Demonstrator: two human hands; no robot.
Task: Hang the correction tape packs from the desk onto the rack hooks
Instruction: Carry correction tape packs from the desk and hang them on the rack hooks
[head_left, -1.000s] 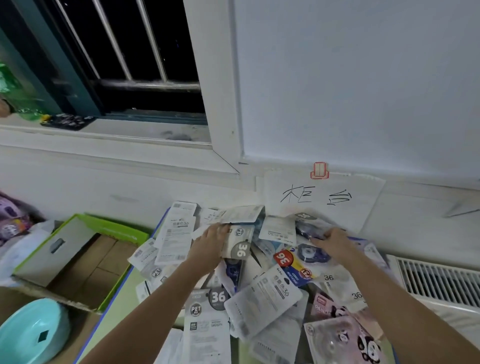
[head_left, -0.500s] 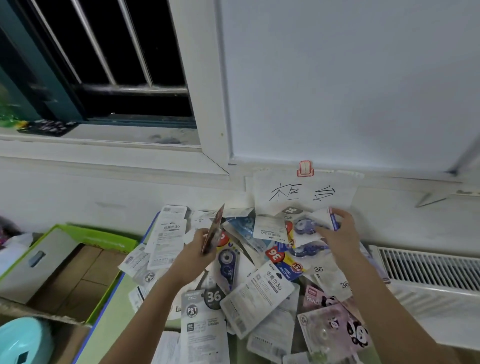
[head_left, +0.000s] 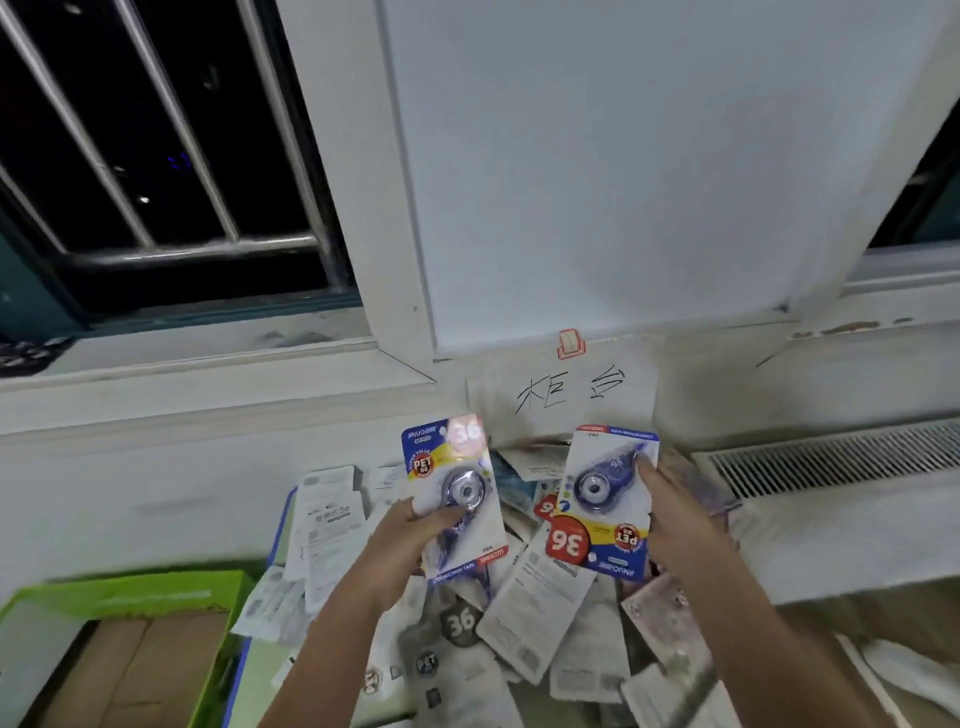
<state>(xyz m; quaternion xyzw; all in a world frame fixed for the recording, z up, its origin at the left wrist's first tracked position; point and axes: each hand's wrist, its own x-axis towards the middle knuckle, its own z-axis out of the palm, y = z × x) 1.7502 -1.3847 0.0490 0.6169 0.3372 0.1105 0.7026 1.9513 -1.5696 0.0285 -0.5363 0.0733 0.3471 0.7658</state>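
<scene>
above the pile (head_left: 519, 623), each grip (head_left: 410, 540) seemingly holds one pack (head_left: 452, 493).

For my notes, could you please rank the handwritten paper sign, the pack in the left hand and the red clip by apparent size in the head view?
1. Paper sign, though farther away.
2. Pack in the left hand, nearer the camera, so unsure against the sign.
3. Red clip, clearly smallest.

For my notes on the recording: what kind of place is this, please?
Probably a small stationery shop's back corner or stockroom: a pile of retail correction tape packs on a desk, a handwritten paper sign on the wall, and a barred window.
</scene>
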